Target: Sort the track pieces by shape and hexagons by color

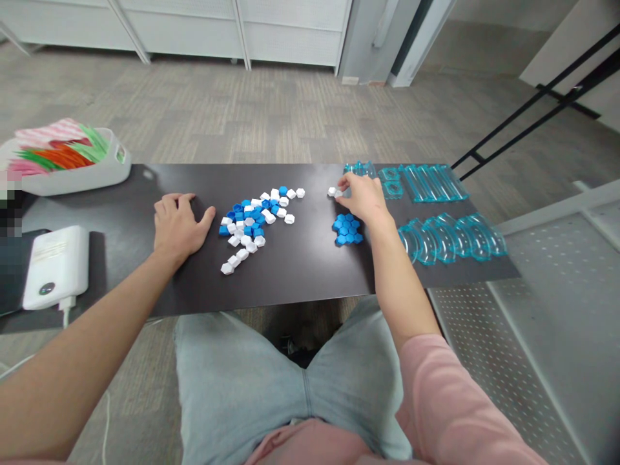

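Mixed blue and white across the loose pieces (248,221), solid blue on the cluster (347,229), plain white on the separate pair (332,192). See-through teal for the tubes (433,183) and curved tracks (454,237). Near-black on the table (310,274). White on the basket (84,181) and charger (61,265), pink-and-white check on the cloth (48,134). Pale blue on the jeans (237,381), soft pink on the sleeve (450,387), streaky grey-beige on the carpet (217,110).

Bin (92,178) left on table (305,261), loose pieces (248,230) midway, rows of parts (433,183) right
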Demonstrator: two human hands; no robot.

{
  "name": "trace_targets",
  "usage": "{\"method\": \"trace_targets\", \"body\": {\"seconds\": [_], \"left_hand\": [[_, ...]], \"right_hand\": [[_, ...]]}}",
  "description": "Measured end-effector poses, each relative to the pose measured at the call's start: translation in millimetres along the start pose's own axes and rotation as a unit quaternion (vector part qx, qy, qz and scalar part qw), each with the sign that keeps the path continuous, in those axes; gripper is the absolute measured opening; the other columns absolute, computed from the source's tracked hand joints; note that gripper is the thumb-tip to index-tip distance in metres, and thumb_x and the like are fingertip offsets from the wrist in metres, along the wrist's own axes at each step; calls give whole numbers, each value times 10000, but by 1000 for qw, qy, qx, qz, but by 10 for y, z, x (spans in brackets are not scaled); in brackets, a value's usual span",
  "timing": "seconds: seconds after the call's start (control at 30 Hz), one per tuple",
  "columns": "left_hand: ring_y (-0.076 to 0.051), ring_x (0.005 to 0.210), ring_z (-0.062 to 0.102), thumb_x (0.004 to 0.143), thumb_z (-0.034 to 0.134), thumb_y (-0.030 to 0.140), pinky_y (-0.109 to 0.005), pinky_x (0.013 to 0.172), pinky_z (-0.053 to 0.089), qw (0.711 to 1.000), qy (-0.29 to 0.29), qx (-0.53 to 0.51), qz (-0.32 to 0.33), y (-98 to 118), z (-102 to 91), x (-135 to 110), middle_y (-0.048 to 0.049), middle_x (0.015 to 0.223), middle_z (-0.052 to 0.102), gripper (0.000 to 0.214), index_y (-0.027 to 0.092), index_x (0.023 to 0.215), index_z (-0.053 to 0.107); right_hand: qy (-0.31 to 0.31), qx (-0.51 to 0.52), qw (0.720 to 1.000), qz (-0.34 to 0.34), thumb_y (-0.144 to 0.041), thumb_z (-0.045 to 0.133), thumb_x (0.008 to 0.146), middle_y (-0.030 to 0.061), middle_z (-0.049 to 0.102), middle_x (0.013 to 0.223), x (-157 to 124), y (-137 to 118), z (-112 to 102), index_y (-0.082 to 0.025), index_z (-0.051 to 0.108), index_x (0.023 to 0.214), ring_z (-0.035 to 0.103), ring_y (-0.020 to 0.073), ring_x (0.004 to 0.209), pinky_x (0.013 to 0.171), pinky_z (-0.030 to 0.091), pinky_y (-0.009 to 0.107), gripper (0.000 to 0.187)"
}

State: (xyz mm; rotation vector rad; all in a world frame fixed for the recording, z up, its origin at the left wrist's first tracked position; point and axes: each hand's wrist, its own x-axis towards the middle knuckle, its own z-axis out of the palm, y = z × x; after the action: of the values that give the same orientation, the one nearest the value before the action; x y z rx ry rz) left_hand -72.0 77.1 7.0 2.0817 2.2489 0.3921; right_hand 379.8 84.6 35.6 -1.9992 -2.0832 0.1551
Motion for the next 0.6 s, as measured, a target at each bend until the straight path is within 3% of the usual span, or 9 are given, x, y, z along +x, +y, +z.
{"method": "trace_targets", "body": {"seconds": [0.2,0.33,0.5,0.6], "left_hand": [[-513,1631,472,1133,591,504,-645,1435,395,1000,1,-2,2,35,-24,-21,-332,1717,542,758,20,1716,608],[-507,1631,465,1123,586,502,-637,1442,386,1000,-1,-10,-5,57,-50,-32,-326,1724,541,780,13,1732,599],[-515,1640,456,1114,578,534,-642,1442,379,1000,-9,-24,-3,37,-51,-31,-333,1731,529,796,23,1724,610],[-503,1659,457,1113,572,567,-623,1445,380,999,1,-32,-8,18,-30,-31,-307,1736,529,738,124,1701,633]], "right_hand": [[5,14,1000,-1,-217,809,990,105,876,1400,6,33,32,-293,737,1356,746,416,1369,1149,455,560,381],[25,17,999,-14,-308,812,1032,154,832,1458,-24,7,1,-280,761,1410,717,441,1379,1148,467,572,383],[7,52,991,-120,-486,759,1141,148,814,1392,-104,-320,-1,-289,830,1376,702,419,1339,1157,454,553,315],[-34,70,981,-177,-542,701,1191,132,826,1359,-156,-577,61,-305,871,1342,701,402,1305,1155,442,550,328]]}}
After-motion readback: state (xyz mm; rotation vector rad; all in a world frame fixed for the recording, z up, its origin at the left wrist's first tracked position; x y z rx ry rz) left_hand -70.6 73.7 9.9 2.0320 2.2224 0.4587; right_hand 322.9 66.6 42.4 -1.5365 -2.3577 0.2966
